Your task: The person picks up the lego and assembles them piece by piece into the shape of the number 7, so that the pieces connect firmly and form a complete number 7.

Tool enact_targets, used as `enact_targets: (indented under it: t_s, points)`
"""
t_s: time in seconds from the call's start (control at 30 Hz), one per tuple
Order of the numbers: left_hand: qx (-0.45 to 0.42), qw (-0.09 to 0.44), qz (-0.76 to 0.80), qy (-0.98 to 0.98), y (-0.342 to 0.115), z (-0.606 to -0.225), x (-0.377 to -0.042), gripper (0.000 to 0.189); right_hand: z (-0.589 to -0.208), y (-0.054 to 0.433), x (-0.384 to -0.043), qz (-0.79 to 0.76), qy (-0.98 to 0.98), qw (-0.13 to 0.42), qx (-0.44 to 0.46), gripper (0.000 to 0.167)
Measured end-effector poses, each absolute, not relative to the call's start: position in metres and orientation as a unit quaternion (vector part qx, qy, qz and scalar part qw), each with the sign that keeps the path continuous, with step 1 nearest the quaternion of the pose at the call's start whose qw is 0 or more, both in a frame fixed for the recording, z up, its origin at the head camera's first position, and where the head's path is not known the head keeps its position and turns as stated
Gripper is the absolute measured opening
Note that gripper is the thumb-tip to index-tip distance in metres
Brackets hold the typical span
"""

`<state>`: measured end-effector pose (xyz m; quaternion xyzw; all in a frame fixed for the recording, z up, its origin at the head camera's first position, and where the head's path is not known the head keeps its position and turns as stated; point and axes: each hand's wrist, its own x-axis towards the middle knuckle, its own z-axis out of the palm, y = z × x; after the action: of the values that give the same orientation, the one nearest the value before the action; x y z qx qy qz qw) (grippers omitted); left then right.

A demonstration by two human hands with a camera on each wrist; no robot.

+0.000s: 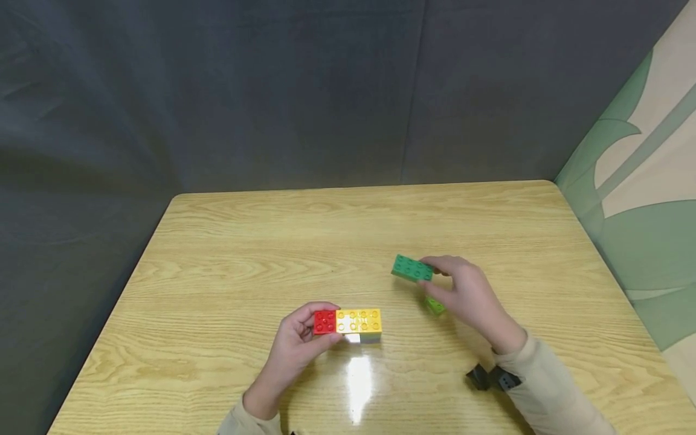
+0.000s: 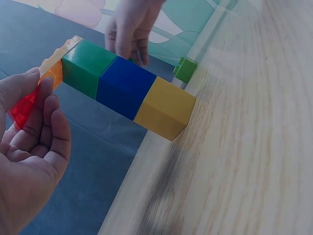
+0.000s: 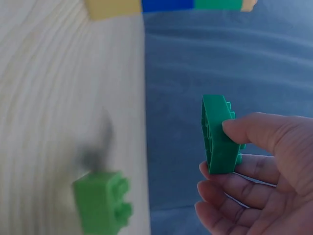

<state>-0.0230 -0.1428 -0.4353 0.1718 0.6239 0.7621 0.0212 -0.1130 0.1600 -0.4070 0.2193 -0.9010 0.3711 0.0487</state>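
Observation:
My left hand (image 1: 301, 332) grips the red brick (image 1: 324, 322) at one end of a joined brick build. Beside the red one is a long yellow brick (image 1: 359, 321), studs up. In the left wrist view, a column of green (image 2: 88, 68), blue (image 2: 127, 88) and yellow (image 2: 165, 107) blocks hangs under its far end, close over the table. My right hand (image 1: 467, 293) pinches a long green brick (image 3: 220, 134) by one end between thumb and fingers, held in the air. Below that hand, a small light green brick (image 3: 101, 203) sits on the table, partly hidden in the head view.
The wooden table (image 1: 244, 254) has a dark curtain (image 1: 299, 96) behind its far edge. A leaf-patterned panel (image 1: 652, 241) stands along the right side. A black device (image 1: 492, 377) is at the right wrist, near the sleeve.

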Motion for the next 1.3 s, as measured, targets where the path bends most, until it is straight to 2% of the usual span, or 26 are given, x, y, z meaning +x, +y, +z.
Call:
enact_targets:
  t_s: [0.27,0.63,1.3]
  points:
    - [0.17,0.021,0.76,0.627,-0.143,-0.435,-0.023,0.038,-0.386,0.148,-0.098,0.385,-0.883,0.08,0.255,0.037]
    - [0.155,0.023,0.755,0.637,-0.143,-0.434,-0.023,0.038,-0.371,0.129,-0.082,0.412,-0.858,0.073,0.297,0.038]
    - [0.175,0.023,0.762,0.623,-0.143,-0.435,-0.024,0.04,-0.373,0.089,-0.068,0.456,-0.808,0.051,0.369,0.04]
